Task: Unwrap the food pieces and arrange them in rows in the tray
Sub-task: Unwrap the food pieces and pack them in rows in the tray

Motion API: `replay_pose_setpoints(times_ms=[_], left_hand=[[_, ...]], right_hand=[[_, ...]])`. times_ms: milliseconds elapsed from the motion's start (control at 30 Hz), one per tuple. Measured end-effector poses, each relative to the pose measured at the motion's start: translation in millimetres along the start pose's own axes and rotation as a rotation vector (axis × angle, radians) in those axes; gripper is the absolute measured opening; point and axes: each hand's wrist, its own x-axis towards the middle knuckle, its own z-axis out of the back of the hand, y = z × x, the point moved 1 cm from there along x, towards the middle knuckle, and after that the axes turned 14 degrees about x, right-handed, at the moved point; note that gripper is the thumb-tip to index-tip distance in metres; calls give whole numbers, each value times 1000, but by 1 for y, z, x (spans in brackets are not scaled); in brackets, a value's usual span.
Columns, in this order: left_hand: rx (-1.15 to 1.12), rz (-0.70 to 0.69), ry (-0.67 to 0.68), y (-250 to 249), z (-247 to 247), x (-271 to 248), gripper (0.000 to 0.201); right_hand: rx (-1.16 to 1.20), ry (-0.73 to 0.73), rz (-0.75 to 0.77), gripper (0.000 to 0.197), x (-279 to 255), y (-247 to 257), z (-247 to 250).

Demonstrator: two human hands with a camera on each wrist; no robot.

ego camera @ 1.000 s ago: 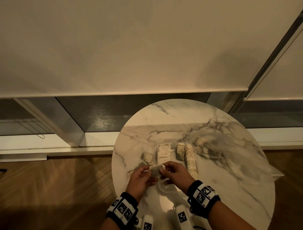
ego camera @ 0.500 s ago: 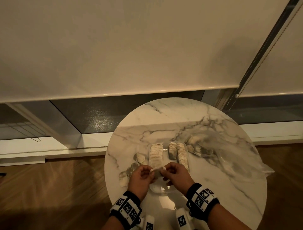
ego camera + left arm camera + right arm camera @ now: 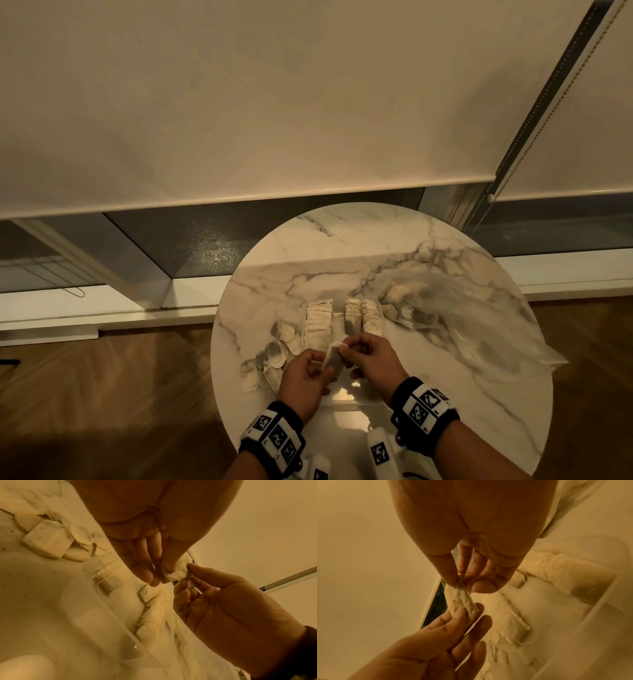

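Note:
Both hands hold one small wrapped piece (image 3: 333, 359) above the near end of a clear plastic tray (image 3: 356, 399). My left hand (image 3: 305, 380) pinches its lower end (image 3: 471, 614). My right hand (image 3: 368, 356) pinches its upper corner (image 3: 459, 582) between thumb and forefinger. In the left wrist view the white piece (image 3: 178, 573) sits between both hands' fingertips. Rows of pale pieces (image 3: 318, 323) with strings fill the tray's far part, with two more rows (image 3: 363, 315) to the right.
A round marble table (image 3: 428, 394) carries it all. Loose empty wrappers (image 3: 270, 356) lie left of the tray. A crumpled clear plastic bag (image 3: 455, 318) with more pieces spreads to the right. A window with a roller blind (image 3: 239, 102) stands behind; wooden floor surrounds the table.
The camera drifted, so the table sits further left and lower. The piece between my hands has turned from lying level to standing more upright, and my right hand has risen to its top.

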Motion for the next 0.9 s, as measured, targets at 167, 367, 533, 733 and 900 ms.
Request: replay_pose_setpoints(times_ms=[167, 367, 533, 733, 900], left_hand=[[64, -97, -64, -4, -3, -2, 11], [18, -31, -115, 0, -8, 11, 18], [7, -61, -91, -10, -15, 15, 4], [63, -106, -76, -20, -19, 22, 20], [53, -168, -85, -26, -19, 24, 16]], right_hand=[[-173, 116, 105, 9, 1, 2, 0], [-311, 60, 59, 11, 9, -12, 14], [-413, 41, 86, 6, 11, -17, 24], [-408, 42, 176, 10, 10, -10, 29], [-391, 61, 183, 6, 12, -8, 35]])
